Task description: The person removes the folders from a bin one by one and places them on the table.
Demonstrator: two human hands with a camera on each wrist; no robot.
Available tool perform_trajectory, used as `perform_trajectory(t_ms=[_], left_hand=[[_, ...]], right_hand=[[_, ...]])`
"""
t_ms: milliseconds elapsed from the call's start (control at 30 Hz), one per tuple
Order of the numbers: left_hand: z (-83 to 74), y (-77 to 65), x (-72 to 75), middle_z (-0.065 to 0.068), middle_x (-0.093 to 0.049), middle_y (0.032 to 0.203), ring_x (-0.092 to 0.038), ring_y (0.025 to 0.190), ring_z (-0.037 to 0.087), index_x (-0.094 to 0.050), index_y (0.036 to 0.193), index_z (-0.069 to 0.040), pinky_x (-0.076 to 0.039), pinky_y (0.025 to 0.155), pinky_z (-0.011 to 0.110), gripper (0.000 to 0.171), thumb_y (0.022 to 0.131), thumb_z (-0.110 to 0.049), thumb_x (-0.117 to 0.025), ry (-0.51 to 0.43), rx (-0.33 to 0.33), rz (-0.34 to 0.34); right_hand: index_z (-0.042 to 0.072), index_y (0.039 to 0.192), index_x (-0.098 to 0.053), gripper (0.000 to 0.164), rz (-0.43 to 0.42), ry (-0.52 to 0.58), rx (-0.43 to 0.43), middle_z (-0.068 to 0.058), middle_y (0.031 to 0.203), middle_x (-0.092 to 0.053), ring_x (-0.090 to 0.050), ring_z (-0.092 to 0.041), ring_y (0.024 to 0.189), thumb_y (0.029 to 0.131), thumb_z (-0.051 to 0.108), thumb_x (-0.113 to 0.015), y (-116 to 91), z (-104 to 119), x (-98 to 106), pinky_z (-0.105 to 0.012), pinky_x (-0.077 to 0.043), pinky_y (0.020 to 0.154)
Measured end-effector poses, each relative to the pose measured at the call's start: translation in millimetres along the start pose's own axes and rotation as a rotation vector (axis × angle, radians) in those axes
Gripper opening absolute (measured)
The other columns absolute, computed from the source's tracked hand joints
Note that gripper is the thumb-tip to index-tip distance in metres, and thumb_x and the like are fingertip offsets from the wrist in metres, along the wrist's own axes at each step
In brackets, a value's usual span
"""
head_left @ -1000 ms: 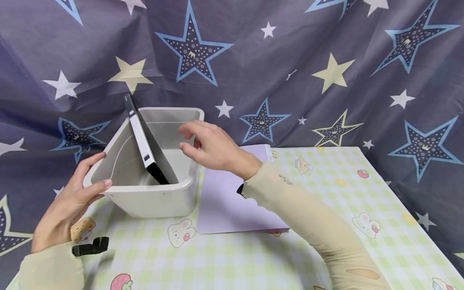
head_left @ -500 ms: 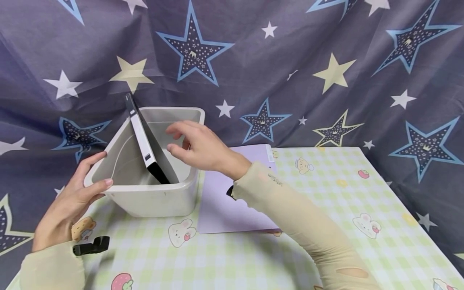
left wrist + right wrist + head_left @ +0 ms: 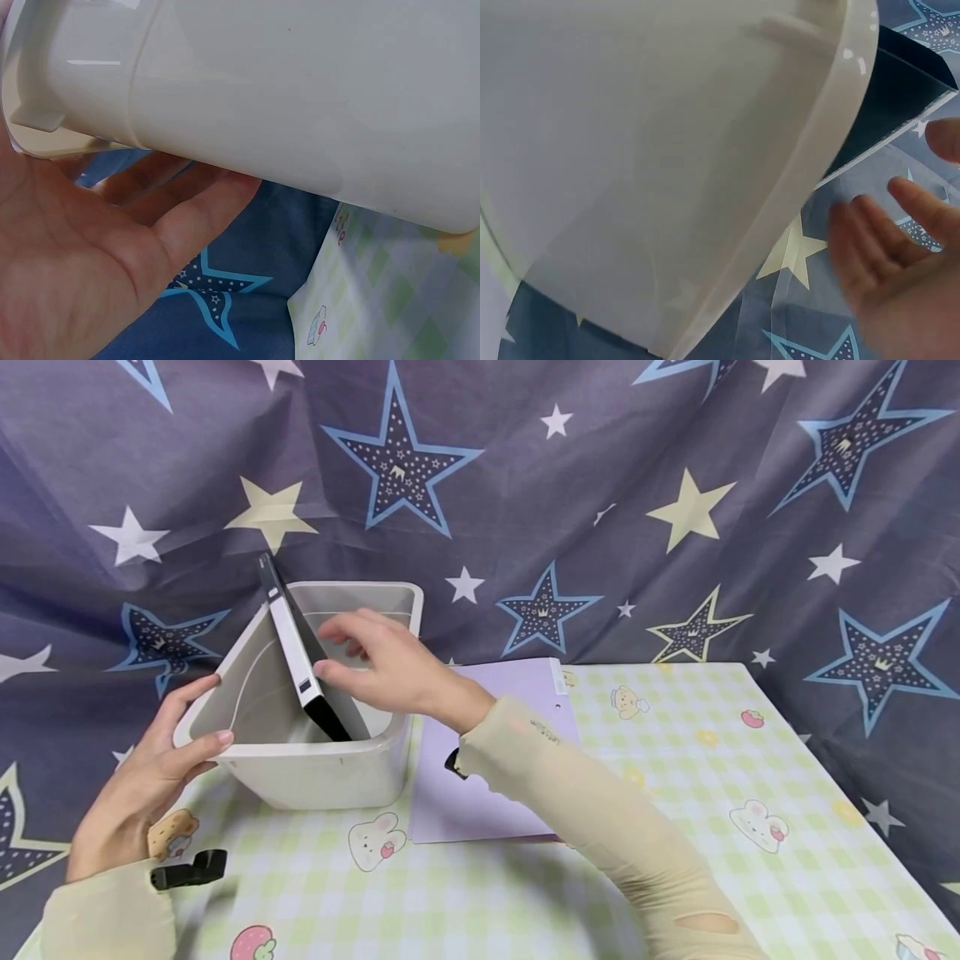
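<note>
One binder, black with a white spine, is standing tilted inside one pale grey bin; with twelve o'clock lying toward the starry curtain, its raised end is projecting above the rim toward eleven and its low end is pointing toward five. The bin is serving as the one open container, with this single binder showing inside. Two hands are working here. The left hand is gripping the bin's rim at eight o'clock, thumb lapping over the edge and fingers bearing on the outer wall. The right hand is hovering over the bin at the binder's three o'clock, fingers loosely bent and parted from the thumb; whether the thumb tip is touching the binder, I am not managing to tell. One purple folder is lying flat at four o'clock from the bin, beneath the right sleeve. One checked tablecloth is underlying everything.
</note>
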State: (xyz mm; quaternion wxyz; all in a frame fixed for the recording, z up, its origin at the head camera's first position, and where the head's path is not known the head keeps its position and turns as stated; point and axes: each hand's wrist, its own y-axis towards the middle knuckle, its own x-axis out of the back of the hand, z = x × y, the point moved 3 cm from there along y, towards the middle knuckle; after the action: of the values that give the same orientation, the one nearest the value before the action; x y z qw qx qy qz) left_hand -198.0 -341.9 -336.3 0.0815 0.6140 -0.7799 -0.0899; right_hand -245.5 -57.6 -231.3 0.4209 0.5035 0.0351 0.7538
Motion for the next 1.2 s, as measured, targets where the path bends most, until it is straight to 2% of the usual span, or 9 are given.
perform_trajectory(t_ms=[133,267,433,633,833,1033,1200], left_hand=[[0.6,-0.3,0.1,0.003,-0.034,0.131,-0.054,0.104,0.009,-0.022,0.150,-0.021,-0.050,0.078,0.020,0.072,0.091,0.011,-0.049,0.000,0.002,-0.008],[1.4,0.3,0.0,0.004,-0.035,0.129,-0.054,0.103,0.009,-0.023,0.150,-0.021,-0.050,0.077,0.021,0.071,0.091,0.010,-0.049,0.006,0.010,-0.016],[1.1,1.7,-1.1,0.005,-0.036,0.127,-0.054,0.103,0.010,-0.023,0.149,-0.021,-0.050,0.076,0.021,0.071,0.091,0.010,-0.049,0.005,0.015,-0.018],[0.8,0.7,-0.9,0.004,-0.035,0.128,-0.054,0.103,0.009,-0.024,0.149,-0.022,-0.050,0.076,0.021,0.070,0.091,0.009,-0.049,-0.004,0.017,-0.016],[1.0,-0.3,-0.2,0.004,-0.034,0.128,-0.053,0.102,0.010,-0.024,0.149,-0.023,-0.051,0.076,0.022,0.070,0.091,0.009,-0.048,-0.011,0.017,-0.013],[1.6,-0.4,1.6,0.003,-0.034,0.128,-0.054,0.102,0.009,-0.024,0.149,-0.023,-0.050,0.075,0.021,0.070,0.091,0.008,-0.049,-0.002,0.022,-0.015],[1.9,-0.3,1.3,0.004,-0.034,0.128,-0.054,0.102,0.009,-0.023,0.149,-0.023,-0.050,0.076,0.022,0.071,0.091,0.009,-0.048,-0.008,0.020,-0.009]], right_hand=[[0.020,0.126,-0.058,0.041,0.026,0.009,-0.057,0.009,0.124,-0.053,-0.044,0.000,0.113,0.090,0.040,-0.062,5.3,1.8,-4.2,-0.009,-0.030,0.093],[0.022,0.126,-0.057,0.044,0.052,0.059,-0.086,0.011,0.127,-0.052,-0.040,0.004,0.117,0.089,0.044,-0.062,9.5,3.5,-8.8,-0.009,-0.028,0.095],[0.024,0.127,-0.057,0.046,0.093,0.066,-0.107,0.013,0.129,-0.050,-0.036,0.005,0.121,0.087,0.047,-0.064,12.5,5.2,-13.0,-0.010,-0.025,0.098],[0.024,0.127,-0.059,0.044,0.149,0.057,-0.094,0.014,0.125,-0.054,-0.042,0.002,0.117,0.087,0.043,-0.065,15.9,6.1,-17.5,-0.009,-0.028,0.095],[0.021,0.128,-0.060,0.039,0.195,0.101,-0.079,0.011,0.125,-0.057,-0.050,0.002,0.106,0.090,0.030,-0.061,18.2,6.7,-19.9,-0.008,-0.034,0.090],[0.021,0.127,-0.061,0.036,0.192,0.100,-0.096,0.011,0.124,-0.058,-0.050,0.003,0.106,0.091,0.024,-0.057,17.0,4.7,-16.1,-0.008,-0.035,0.090],[0.019,0.125,-0.061,0.035,0.169,0.159,-0.142,0.010,0.126,-0.057,-0.051,0.003,0.108,0.091,0.021,-0.054,11.4,-0.8,-9.3,-0.009,-0.036,0.090]])
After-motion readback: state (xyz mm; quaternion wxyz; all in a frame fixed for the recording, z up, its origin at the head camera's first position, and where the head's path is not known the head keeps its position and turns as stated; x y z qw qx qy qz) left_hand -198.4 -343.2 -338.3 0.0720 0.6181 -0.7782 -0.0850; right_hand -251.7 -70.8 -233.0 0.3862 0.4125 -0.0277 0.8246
